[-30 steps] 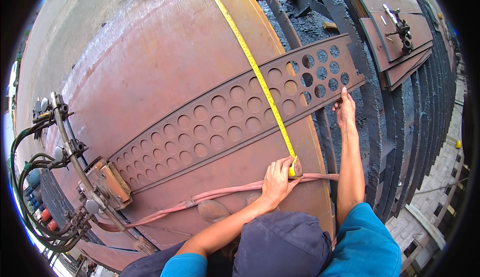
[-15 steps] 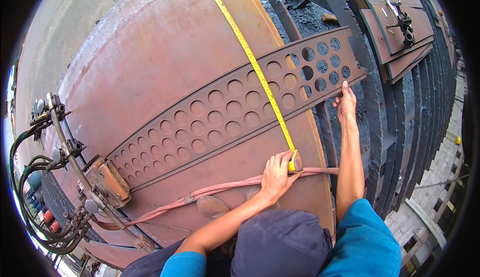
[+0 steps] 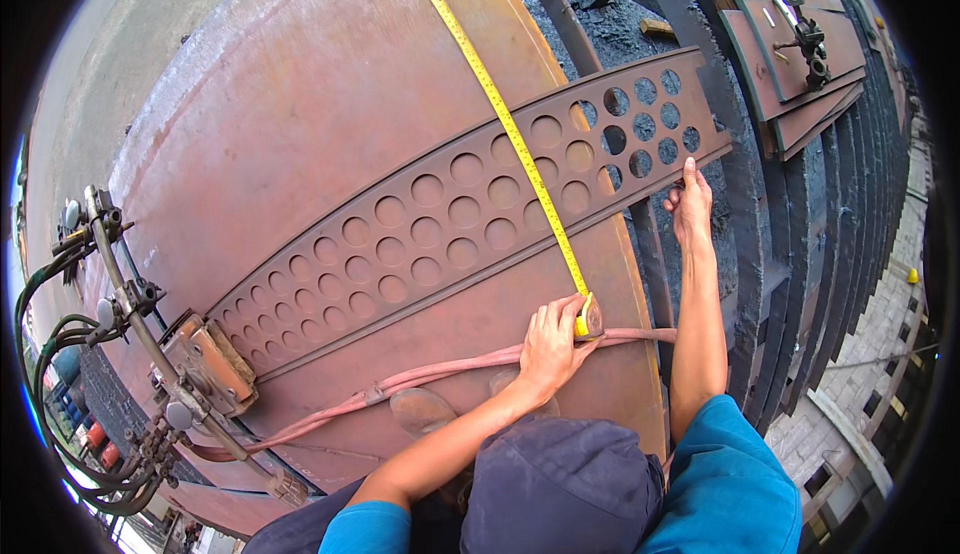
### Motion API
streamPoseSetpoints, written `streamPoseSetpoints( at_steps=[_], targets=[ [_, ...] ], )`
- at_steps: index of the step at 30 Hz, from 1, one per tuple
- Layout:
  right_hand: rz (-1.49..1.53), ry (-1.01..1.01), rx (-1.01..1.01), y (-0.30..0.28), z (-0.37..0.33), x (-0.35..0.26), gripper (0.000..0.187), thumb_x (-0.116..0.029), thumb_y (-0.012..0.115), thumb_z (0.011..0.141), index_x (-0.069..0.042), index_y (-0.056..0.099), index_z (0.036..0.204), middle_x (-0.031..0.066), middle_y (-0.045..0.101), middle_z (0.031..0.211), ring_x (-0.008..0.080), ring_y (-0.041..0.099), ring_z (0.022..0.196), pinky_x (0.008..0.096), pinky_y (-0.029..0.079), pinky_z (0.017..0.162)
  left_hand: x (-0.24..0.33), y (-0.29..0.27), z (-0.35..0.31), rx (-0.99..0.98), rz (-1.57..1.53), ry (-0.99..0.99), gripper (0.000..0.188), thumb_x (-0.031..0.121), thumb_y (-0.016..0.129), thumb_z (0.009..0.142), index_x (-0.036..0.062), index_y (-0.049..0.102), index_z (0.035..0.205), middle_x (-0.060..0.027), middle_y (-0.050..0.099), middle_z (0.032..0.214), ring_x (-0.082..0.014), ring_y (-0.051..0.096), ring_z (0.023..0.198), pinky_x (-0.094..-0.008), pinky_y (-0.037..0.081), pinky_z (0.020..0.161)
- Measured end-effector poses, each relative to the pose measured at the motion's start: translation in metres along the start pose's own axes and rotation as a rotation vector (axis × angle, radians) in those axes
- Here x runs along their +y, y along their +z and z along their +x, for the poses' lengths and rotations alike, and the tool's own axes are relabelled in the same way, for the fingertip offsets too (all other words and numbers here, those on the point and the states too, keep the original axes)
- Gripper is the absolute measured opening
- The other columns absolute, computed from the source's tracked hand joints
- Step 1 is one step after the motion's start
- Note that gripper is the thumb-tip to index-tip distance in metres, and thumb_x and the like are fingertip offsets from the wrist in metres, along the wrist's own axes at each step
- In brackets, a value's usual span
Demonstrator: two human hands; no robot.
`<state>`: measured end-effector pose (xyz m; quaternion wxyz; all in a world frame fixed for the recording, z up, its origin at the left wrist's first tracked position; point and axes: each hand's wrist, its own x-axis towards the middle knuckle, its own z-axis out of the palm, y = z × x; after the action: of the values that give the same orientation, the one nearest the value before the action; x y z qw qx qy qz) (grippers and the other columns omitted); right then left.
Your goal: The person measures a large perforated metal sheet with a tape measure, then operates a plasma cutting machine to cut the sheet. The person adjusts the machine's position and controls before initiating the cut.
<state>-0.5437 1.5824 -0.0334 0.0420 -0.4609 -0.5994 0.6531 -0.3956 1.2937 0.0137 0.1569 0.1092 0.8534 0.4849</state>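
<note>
My left hand (image 3: 552, 342) pins the case end of a yellow tape measure (image 3: 500, 119) against a large rusty steel plate (image 3: 300, 104). The tape runs up and away across a long perforated steel strip (image 3: 450, 224) lying on the plate. My right hand (image 3: 690, 209) reaches further out. Its fingertips rest flat on the lower edge of the strip near its right end and hold nothing. A pink hose (image 3: 440, 374) lies across the plate just under my left hand.
A cutting torch carriage (image 3: 205, 364) with a rail and dark hoses (image 3: 50, 354) sits at the plate's left edge. Dark steel bars (image 3: 800, 224) and stacked rusty plates (image 3: 790, 64) with a clamp lie to the right, above a brick floor (image 3: 850, 394).
Both hands stay where they were. The view has shifted only slightly.
</note>
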Motion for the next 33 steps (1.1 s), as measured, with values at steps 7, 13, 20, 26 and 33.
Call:
streamPoseSetpoints(
  at_steps=[7,13,20,26,33],
  targets=[
    [0.004,0.017,0.004,-0.005,0.003,0.002,0.032,-0.041,0.058,0.107,-0.008,0.059,0.102,-0.0019,0.048,0.080,0.0067,0.042,0.056,0.0256,0.037,0.047,-0.002,0.003,-0.002,-0.007,-0.002,-0.007,0.073,0.025,0.091,0.073,0.0080,0.053,0.133,-0.0113,0.063,0.123,-0.0325,0.060,0.106,-0.0432,0.049,0.090],
    [-0.034,-0.005,-0.026,-0.006,-0.007,-0.003,0.034,-0.040,0.058,0.107,-0.007,0.058,0.102,-0.0013,0.048,0.081,0.0070,0.041,0.057,0.0248,0.037,0.045,-0.002,0.002,-0.006,-0.021,-0.008,-0.030,0.073,0.026,0.091,0.074,0.0086,0.053,0.133,-0.0107,0.062,0.124,-0.0322,0.060,0.107,-0.0434,0.049,0.091],
    [-0.021,0.010,-0.010,-0.006,-0.001,0.004,0.033,-0.039,0.057,0.107,-0.006,0.058,0.103,-0.0008,0.048,0.082,0.0070,0.041,0.056,0.0244,0.036,0.045,-0.003,0.003,-0.005,-0.026,0.002,-0.035,0.072,0.026,0.091,0.074,0.0085,0.054,0.132,-0.0099,0.063,0.124,-0.0316,0.061,0.106,-0.0430,0.049,0.090],
    [-0.008,0.013,-0.008,-0.001,-0.001,0.001,0.032,-0.038,0.056,0.108,-0.007,0.059,0.101,-0.0012,0.048,0.081,0.0071,0.040,0.056,0.0244,0.036,0.045,-0.004,0.003,-0.002,-0.008,0.001,-0.024,0.071,0.025,0.091,0.073,0.0084,0.054,0.132,-0.0098,0.063,0.124,-0.0317,0.061,0.105,-0.0429,0.049,0.089],
    [-0.043,0.012,-0.045,-0.011,-0.002,0.002,0.032,-0.039,0.058,0.107,-0.007,0.059,0.101,-0.0011,0.050,0.082,0.0071,0.044,0.059,0.0252,0.038,0.046,-0.004,0.003,-0.003,-0.006,0.000,-0.019,0.070,0.024,0.090,0.074,0.0084,0.054,0.132,-0.0101,0.063,0.124,-0.0319,0.061,0.105,-0.0433,0.049,0.090]
  ],
)
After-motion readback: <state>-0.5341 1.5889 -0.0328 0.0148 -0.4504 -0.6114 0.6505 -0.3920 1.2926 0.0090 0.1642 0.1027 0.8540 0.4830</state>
